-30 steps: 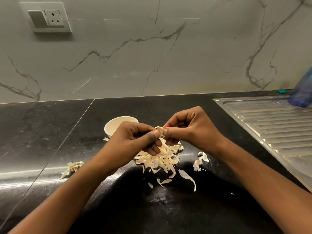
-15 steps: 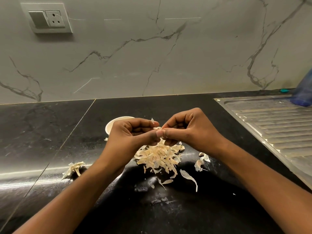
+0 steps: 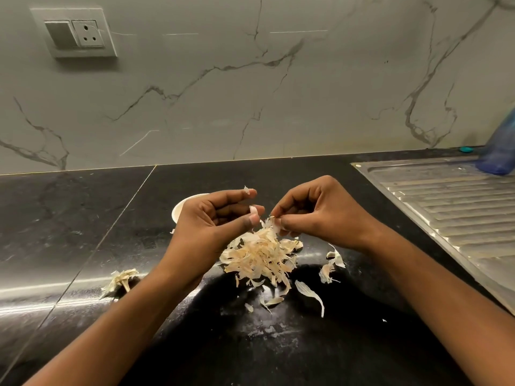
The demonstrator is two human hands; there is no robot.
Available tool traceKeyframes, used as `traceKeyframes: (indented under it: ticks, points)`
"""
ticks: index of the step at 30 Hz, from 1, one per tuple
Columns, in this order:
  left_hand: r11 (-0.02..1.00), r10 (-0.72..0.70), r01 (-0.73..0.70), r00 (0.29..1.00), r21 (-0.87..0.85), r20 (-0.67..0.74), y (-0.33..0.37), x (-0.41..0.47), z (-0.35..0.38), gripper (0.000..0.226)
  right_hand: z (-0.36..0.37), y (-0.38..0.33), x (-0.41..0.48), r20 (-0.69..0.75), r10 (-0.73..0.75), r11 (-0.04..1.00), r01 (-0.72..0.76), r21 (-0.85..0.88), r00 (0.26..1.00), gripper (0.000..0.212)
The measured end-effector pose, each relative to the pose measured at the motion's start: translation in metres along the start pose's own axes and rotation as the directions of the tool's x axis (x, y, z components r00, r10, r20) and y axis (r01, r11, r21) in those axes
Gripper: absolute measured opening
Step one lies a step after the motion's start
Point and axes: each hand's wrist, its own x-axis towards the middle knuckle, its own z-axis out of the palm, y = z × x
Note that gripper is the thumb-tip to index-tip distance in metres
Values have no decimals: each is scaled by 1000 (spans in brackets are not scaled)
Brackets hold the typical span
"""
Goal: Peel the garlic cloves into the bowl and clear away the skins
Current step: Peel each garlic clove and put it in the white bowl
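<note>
- While the left hand (image 3: 217,221) pinches a small pale garlic clove (image 3: 253,210) between its thumb and curled fingers, a scrap of skin (image 3: 246,190) clings to its topmost fingertip.
- The right hand (image 3: 317,215), near the left but not touching it, pinches a strip of skin (image 3: 274,222) between thumb and fingertips, directly above the heap.
- The heap of skins (image 3: 259,257) lies on the black tabletop (image 3: 83,218) beneath both hands.
- The white bowl (image 3: 182,208) stands behind the left hand, mostly hidden, so what it holds cannot be seen.
- Right of the heap lie loose skins (image 3: 330,264), and well to its left lies a dry garlic stalk (image 3: 121,278).
- A steel drainboard (image 3: 446,207) fills the right side, with a blue bottle (image 3: 498,151) at its far end, and a wall socket (image 3: 75,33) sits at the upper left.
</note>
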Motion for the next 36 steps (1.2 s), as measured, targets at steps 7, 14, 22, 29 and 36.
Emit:
traceKeyframes:
  ticks: [7, 14, 22, 29, 36]
  points:
    - [985, 88, -83, 996, 154, -20, -1, -1, 3, 53, 8, 2, 1, 10, 4, 1000, -4, -3, 1000, 11]
    - [945, 176, -172, 984, 277, 12, -6, 0, 2, 21, 12, 4, 1, 18, -18, 1000, 18, -18, 1000, 16]
    - [981, 66, -65, 998, 184, 2, -8, 0, 3, 22, 16, 4, 0, 54, 3, 1000, -4, 18, 999, 12]
    - [978, 81, -81, 997, 194, 5, -5, -2, 2, 22, 21, 3, -1, 2, -43, 998, 43, 36, 999, 11]
    - [997, 23, -25, 999, 69, 39, 0, 0, 0, 24, 16, 2, 0, -3, -12, 994, 12, 108, 1000, 11]
